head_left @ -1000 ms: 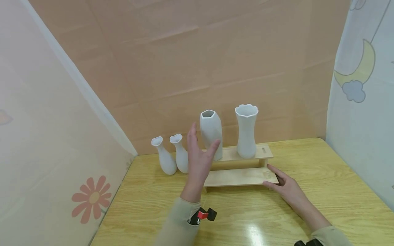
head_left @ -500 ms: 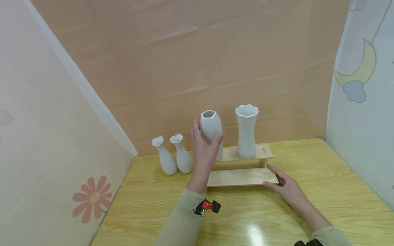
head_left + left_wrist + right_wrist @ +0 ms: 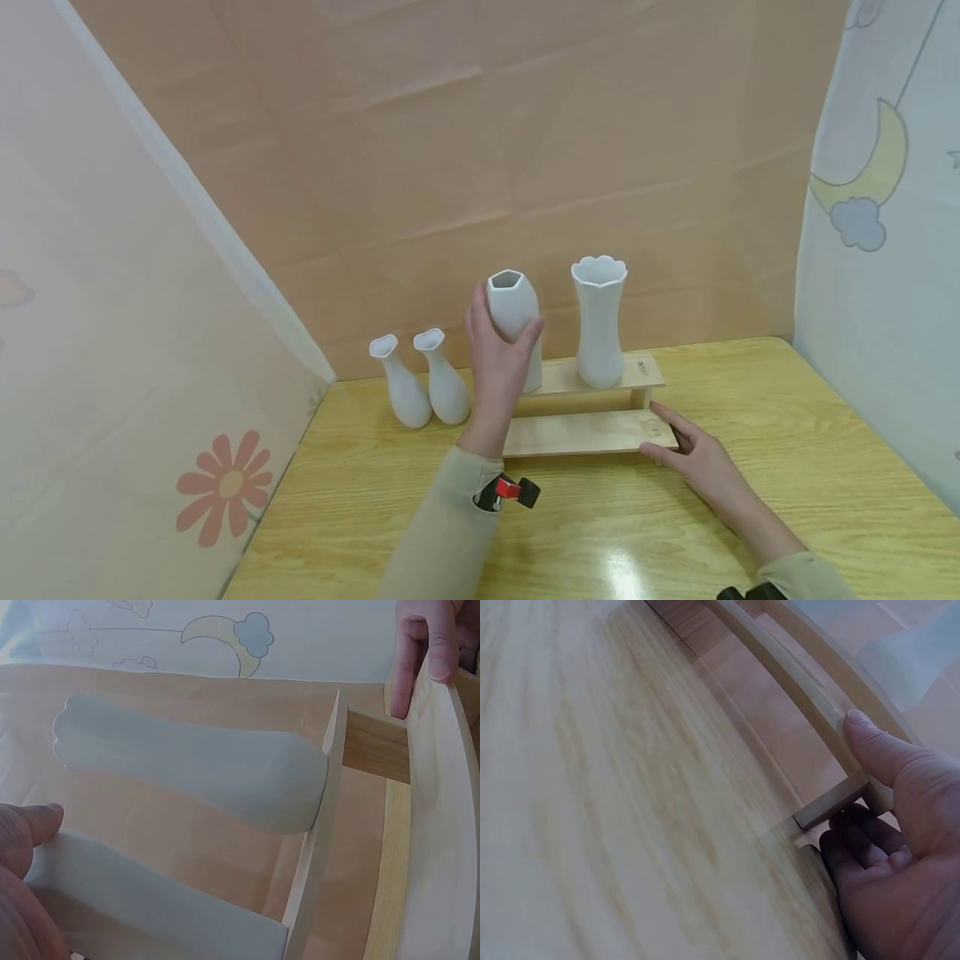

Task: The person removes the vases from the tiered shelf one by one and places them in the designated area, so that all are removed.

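A white faceted vase (image 3: 513, 304) with a five-sided mouth stands upright at the left of the upper step of a two-step wooden stand (image 3: 581, 433). My left hand (image 3: 498, 362) grips it from the front, thumb on its right side and fingers on its left. In the left wrist view, the faceted vase (image 3: 150, 907) has its base on the upper board. A white vase with a scalloped rim (image 3: 600, 333) stands to its right on the same step. My right hand (image 3: 708, 475) holds the stand's lower right end; in the right wrist view its thumb (image 3: 874, 746) lies on the board, fingers curled below.
Two small white narrow-necked vases, a left one (image 3: 408, 396) and a right one (image 3: 448, 392), stand on the wooden table (image 3: 360, 517) left of the stand. A tan backdrop (image 3: 420, 167) rises behind, with printed panels at both sides.
My left hand has moved slightly right and forward and has closed around the faceted vase. My right hand stays on the end of the stand. The vases keep their places.
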Available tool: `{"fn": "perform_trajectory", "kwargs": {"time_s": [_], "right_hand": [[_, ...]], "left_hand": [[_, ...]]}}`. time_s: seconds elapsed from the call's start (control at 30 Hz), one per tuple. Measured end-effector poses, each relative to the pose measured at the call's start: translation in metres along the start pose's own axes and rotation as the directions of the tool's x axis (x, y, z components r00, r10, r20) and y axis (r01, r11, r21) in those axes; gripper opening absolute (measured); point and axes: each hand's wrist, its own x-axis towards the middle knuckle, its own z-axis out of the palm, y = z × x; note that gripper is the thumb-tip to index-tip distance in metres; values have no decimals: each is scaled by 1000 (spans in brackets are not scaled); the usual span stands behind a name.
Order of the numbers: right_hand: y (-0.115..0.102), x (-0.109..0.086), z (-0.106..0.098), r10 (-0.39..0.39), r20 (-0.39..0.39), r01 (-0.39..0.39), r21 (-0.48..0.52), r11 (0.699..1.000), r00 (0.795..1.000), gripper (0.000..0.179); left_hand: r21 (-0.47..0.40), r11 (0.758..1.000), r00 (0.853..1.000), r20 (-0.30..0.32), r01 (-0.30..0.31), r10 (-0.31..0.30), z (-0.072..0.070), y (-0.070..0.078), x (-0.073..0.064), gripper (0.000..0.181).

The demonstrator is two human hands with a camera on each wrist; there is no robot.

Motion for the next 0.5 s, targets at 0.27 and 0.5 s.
{"fn": "perform_trajectory", "kwargs": {"time_s": [0.27, 0.5], "right_hand": [[-2, -1, 0, 5, 7, -5, 1, 1000, 1000, 93], [-2, -1, 0, 4, 9, -4, 6, 1000, 1000, 93]], "left_hand": [[20, 1000, 1000, -2, -14, 15, 0, 0, 2, 99], [24, 1000, 1000, -8, -17, 17, 0, -1, 4, 96]]}}
